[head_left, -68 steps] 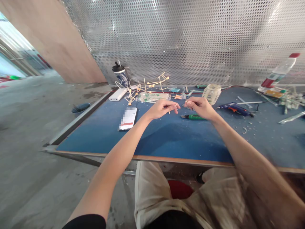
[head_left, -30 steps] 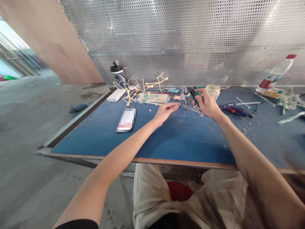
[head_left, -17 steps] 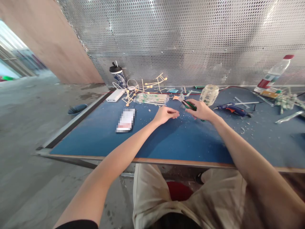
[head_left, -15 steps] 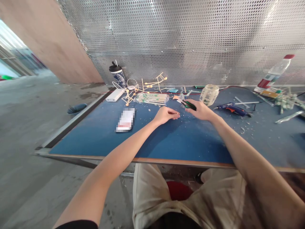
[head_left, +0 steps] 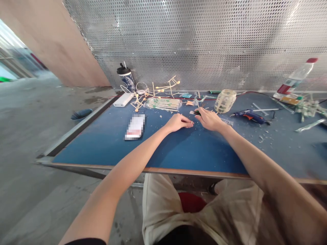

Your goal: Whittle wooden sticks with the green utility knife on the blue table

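My left hand (head_left: 178,123) rests low over the blue tabletop (head_left: 143,154), thumb and fingers pinched together. Something small and pale may be at the fingertips, too tiny to name. Just to its right, my right hand (head_left: 208,119) is closed around a tool with a dark green-and-black handle (head_left: 197,112). A pale flat tip sticks out of that grip to the left; most of the tool is hidden by the fingers. The two hands are close but apart. Behind them lie a clear bag of wooden sticks (head_left: 163,104) and an orange scrap (head_left: 189,102).
Stick frames with yellowish joints (head_left: 137,102) stand by a white power bank (head_left: 123,100) and lidded cup (head_left: 127,79). A phone-like blurred item (head_left: 135,127) lies left. Rightward are a round stick-built holder (head_left: 225,101), blue glue gun (head_left: 251,116), bottle (head_left: 293,81) and scraps.
My right hand has turned and shifted slightly left and down, so the tool's handle is now mostly covered. My left hand keeps its pinch in nearly the same place.
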Action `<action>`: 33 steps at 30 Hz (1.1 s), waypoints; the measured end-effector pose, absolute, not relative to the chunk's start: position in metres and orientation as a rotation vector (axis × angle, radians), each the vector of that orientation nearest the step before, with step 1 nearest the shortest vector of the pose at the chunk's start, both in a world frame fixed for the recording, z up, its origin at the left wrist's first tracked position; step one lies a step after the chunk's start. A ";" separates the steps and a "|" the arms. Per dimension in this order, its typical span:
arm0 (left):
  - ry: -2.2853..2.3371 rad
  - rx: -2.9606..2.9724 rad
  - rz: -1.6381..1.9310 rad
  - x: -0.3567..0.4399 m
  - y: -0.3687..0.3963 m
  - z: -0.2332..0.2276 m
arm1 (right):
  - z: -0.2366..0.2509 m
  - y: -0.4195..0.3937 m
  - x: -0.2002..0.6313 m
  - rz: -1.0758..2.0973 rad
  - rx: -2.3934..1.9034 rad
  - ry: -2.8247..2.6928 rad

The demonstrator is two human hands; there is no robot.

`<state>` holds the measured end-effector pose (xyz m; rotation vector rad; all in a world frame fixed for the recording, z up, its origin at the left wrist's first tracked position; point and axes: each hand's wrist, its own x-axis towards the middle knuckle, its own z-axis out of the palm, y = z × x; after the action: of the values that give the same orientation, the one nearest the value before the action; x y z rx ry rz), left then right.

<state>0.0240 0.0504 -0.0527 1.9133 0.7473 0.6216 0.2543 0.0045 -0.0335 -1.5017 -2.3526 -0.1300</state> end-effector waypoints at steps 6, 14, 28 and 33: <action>0.736 1.974 0.610 0.023 0.052 -0.052 | -0.039 0.005 0.256 -0.150 -1.448 -2.416; 0.744 2.074 0.583 0.021 0.051 -0.048 | -0.040 0.005 0.255 -0.231 -1.466 -2.410; 0.714 2.053 0.555 0.022 0.054 -0.048 | -0.039 0.006 0.254 -0.283 -1.467 -2.516; 0.720 2.107 0.545 0.022 0.051 -0.045 | -0.037 0.004 0.252 -0.291 -1.446 -2.549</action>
<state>0.0217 0.0514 -0.0447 2.1068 0.7199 0.5454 0.2521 0.0044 -0.0370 -1.4458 -2.5492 -0.2914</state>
